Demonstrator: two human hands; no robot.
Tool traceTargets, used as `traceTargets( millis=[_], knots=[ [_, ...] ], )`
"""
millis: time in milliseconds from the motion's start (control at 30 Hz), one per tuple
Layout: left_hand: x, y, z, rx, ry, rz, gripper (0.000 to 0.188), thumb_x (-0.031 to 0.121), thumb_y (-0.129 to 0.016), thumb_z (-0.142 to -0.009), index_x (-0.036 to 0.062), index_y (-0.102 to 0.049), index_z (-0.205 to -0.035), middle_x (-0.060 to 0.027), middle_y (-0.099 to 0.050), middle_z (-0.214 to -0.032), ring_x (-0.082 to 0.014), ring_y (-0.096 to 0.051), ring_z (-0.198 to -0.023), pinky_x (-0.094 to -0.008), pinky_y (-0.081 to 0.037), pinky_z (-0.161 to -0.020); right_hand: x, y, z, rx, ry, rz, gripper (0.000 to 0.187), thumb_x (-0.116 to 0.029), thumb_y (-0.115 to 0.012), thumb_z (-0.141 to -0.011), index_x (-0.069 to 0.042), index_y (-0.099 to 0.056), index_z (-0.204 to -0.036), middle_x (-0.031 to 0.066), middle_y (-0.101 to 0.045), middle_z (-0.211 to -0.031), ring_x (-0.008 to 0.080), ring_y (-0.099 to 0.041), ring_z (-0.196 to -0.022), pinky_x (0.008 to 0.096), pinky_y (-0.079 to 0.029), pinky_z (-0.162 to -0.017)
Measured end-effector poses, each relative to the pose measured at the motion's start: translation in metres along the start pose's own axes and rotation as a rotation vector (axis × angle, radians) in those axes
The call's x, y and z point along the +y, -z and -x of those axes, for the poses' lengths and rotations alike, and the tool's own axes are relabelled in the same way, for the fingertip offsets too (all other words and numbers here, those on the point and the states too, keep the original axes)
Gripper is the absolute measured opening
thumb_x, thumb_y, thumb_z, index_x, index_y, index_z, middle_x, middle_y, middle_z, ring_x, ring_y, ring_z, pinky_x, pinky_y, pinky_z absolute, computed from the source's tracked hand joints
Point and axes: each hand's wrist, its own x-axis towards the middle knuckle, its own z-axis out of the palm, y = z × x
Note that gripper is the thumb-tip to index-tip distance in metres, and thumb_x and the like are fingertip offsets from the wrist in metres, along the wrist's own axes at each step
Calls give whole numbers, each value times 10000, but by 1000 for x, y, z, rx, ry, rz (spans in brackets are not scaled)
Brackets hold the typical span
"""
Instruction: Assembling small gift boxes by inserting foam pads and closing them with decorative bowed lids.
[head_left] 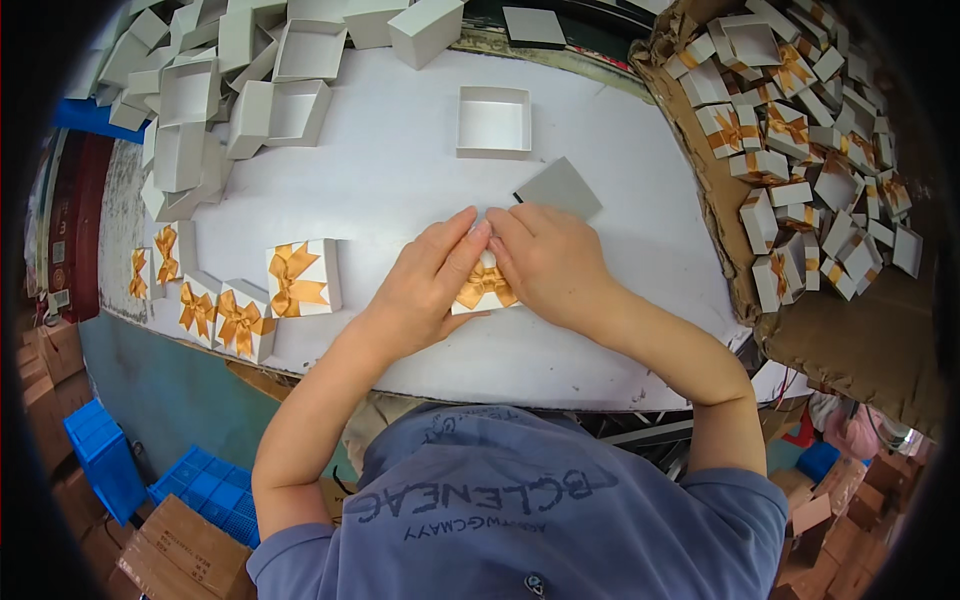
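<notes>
Near the middle of the white table, a small white gift box (pixel 487 287) with a gold ribbon bow lies between my two hands. My left hand (pixel 425 280) is closed along its left side. Over its right and far edge curls my right hand (pixel 550 262), and the fingertips of both hands meet at the far side. Together they cover much of the box, so I cannot tell if it is a lid alone. Just beyond my right hand lies a flat grey square pad (pixel 560 188). An open white box tray (pixel 494 122) stands farther back, its inside facing up.
Several bow-topped white boxes (pixel 300 280) sit at the left near edge. Plain white boxes (pixel 190 90) are heaped at the far left. On the right, a large cardboard carton (pixel 715 220) holds many ribboned boxes. A dark square pad (pixel 534 27) lies at the back. Blue crates (pixel 210 490) stand below.
</notes>
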Motion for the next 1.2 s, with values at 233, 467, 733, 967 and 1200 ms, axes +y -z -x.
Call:
traceTargets(
  millis=[233,467,733,967,1200],
  knots=[
    [30,36,3,-169,171,-457,827,292,-799,-570,67,-436,-1279,-162,-437,-1266,-339,-389,-1194,-425,-281,-967,22,1,7,194,68,56,336,-184,-683,-732,-42,-578,-1018,54,-565,-854,252,-535,-829,365,-412,-707],
    [10,33,-85,110,31,-382,574,199,-765,-634,48,-512,-1127,-185,-365,-1334,-422,-327,-1233,-510,-294,-962,37,17,10,-51,-31,291,302,-163,-724,-666,-26,-589,-900,74,-566,-838,265,-544,-730,346,-433,-614],
    [-13,-7,-88,-66,133,13,589,84,-779,-591,40,-470,-1090,-200,-451,-1188,-385,-451,-1092,-426,-404,-905,37,50,20,228,296,240,196,-48,-660,-623,-41,-607,-813,44,-571,-787,199,-530,-689,318,-427,-553],
    [1,4,-46,-145,-10,-29,866,244,-791,-579,129,-372,-1328,-136,-470,-1249,-369,-459,-1081,-388,-428,-887,48,39,0,-89,418,-208,127,-132,-635,-754,-51,-604,-848,44,-576,-791,221,-552,-728,346,-445,-618],
    [3,43,-9,-289,-52,-420,609,256,-729,-668,196,-514,-1234,-46,-445,-1335,-378,-404,-1149,-435,-389,-933,222,91,-20,108,-448,832,215,-200,-595,-795,-42,-619,-940,118,-617,-920,320,-559,-894,468,-421,-744]
  ],
)
